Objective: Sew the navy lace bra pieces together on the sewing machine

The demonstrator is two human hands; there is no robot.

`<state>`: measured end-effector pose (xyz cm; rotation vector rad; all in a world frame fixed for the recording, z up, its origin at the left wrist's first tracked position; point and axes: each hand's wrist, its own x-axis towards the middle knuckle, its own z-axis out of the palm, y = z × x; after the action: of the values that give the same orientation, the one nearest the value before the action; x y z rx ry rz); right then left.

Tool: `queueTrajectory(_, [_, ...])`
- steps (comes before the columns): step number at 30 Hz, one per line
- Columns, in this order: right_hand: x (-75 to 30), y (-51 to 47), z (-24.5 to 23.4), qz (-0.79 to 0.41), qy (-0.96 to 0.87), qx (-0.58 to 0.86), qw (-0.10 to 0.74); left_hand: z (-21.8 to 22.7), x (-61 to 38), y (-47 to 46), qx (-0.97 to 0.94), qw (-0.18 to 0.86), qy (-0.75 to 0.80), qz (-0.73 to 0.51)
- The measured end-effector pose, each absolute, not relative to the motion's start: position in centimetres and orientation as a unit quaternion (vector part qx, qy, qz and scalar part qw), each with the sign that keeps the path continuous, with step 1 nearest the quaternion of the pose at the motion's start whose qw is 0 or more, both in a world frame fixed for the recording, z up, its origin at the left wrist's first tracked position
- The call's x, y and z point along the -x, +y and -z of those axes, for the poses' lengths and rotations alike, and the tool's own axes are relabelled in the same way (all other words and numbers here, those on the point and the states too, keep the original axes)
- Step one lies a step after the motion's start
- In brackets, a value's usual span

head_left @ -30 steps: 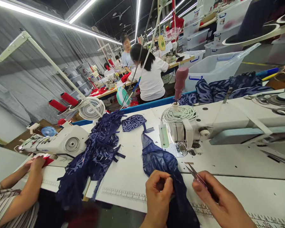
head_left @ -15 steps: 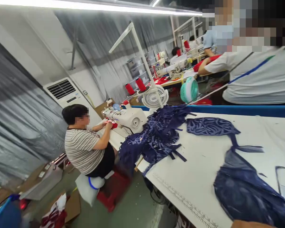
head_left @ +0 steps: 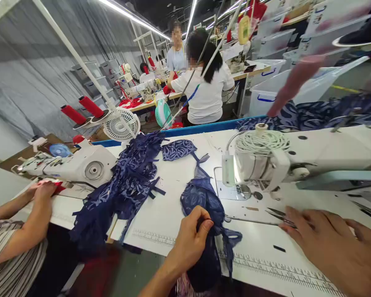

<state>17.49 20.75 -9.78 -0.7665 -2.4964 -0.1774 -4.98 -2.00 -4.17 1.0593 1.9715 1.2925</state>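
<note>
My left hand (head_left: pixel 190 241) pinches a bunched navy lace garment (head_left: pixel 204 198) at the front edge of the white sewing table (head_left: pixel 173 177); part of the fabric hangs over the edge. My right hand (head_left: pixel 334 247) lies flat on the table with its fingers spread. Its fingertips touch a pair of thread snips (head_left: pixel 276 213) that lie on the table. The white sewing machine (head_left: pixel 297 156), wound with white cord on top, stands just behind both hands.
A pile of navy lace pieces (head_left: pixel 126 185) covers the table's left part. A co-worker's hands (head_left: pixel 43 192) work red fabric at a second machine (head_left: pixel 74 165). Behind are a small fan (head_left: pixel 120 126), red thread cones (head_left: pixel 91 106), plastic bins (head_left: pixel 266 97) and seated people (head_left: pixel 204 90).
My view swung left and came back. My right hand, which held the snips raised, now lies flat with the snips on the table. The garment is bunched tighter in my left hand.
</note>
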Motion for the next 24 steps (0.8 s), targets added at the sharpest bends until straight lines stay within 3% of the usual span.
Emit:
queueTrajectory(2, [-16.9,19.3,8.2,0.008,-0.937,0.235,0.257,4.1,4.7,-2.0,-0.399,0.281,0.740,-0.464])
queueTrajectory(4, [-15.4,16.9,7.0,-0.172,-0.932,0.206,0.244,3.9,4.2,-2.0,-0.404,0.273,0.748,-0.451])
queueTrajectory(6, [-13.6,14.4,6.2,-0.335,-0.896,0.218,0.191,3.5,3.8,-2.1,-0.409,0.268,0.746,-0.452])
queueTrajectory(8, [-11.7,12.6,5.8,-0.417,-0.873,0.213,0.138,3.2,3.5,-2.1,-0.413,0.278,0.735,-0.461])
queueTrajectory(14, [-9.1,11.5,6.4,-0.486,-0.852,0.156,0.114,2.1,4.2,-1.9,-0.465,0.313,0.739,-0.373])
queueTrajectory(17, [-8.5,11.2,7.2,-0.558,-0.802,0.183,0.113,2.5,4.5,-1.2,-0.465,0.331,0.725,-0.386])
queueTrajectory(24, [-6.6,9.2,6.5,-0.664,-0.621,0.317,0.269,5.2,3.8,0.5,-0.437,0.379,0.608,-0.544])
